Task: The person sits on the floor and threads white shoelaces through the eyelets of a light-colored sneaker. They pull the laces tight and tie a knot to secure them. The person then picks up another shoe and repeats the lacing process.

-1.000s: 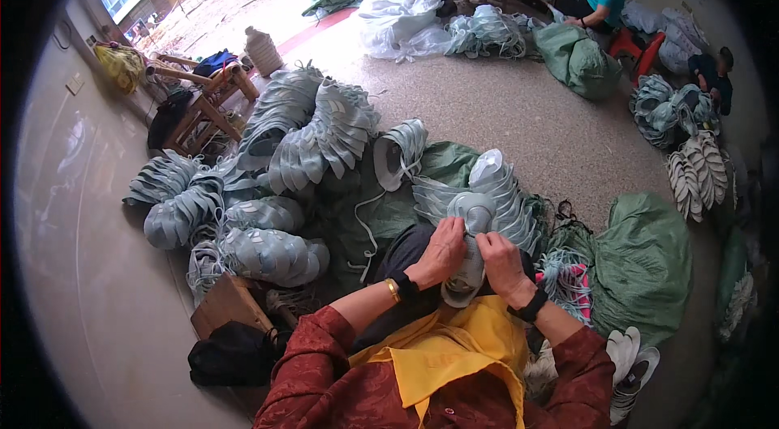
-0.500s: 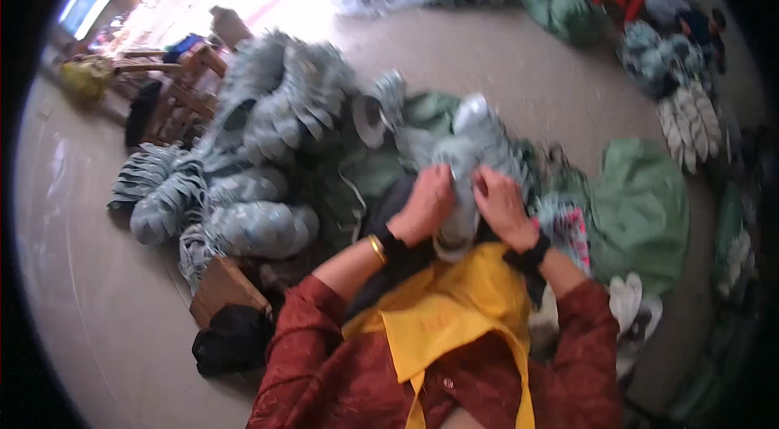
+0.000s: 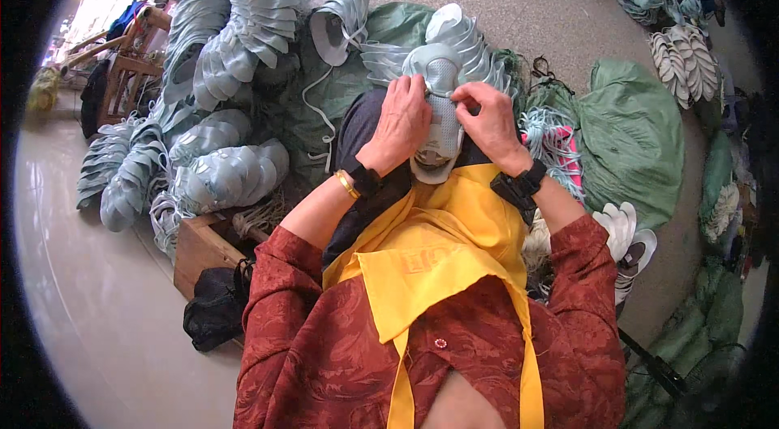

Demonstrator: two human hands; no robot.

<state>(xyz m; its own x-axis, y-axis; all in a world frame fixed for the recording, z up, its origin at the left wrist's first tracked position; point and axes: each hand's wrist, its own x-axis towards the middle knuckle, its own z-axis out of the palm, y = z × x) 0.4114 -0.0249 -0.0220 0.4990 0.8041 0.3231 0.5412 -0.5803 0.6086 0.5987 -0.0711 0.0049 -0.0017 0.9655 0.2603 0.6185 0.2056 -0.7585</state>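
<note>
A pale grey-blue shoe upper (image 3: 442,125) with a mesh tongue lies over my lap, its opening toward me. My left hand (image 3: 403,117) is closed at its left edge, fingertips pressed together. On the other side, my right hand (image 3: 489,121) pinches with thumb and forefinger. A thin pale shoelace (image 3: 441,94) appears to cross the tongue between both hands; its ends are hidden by my fingers. Just beyond the hands, a fanned row of similar uppers (image 3: 475,44) rests on green sacking. A bundle of light-blue laces (image 3: 545,127) lies right of my right hand.
Stacks of nested shoe uppers (image 3: 235,173) fill the left side, beside a wooden box (image 3: 203,250) with a black bag (image 3: 215,307). A full green sack (image 3: 633,145) stands at right, near white shoe pieces (image 3: 621,230). A wooden chair (image 3: 126,88) is at far left.
My view has tilted down, so the floor and the other people's area beyond have slid up and partly out. Both hands stay at the shoe upper, now sharper and slightly farther apart.
</note>
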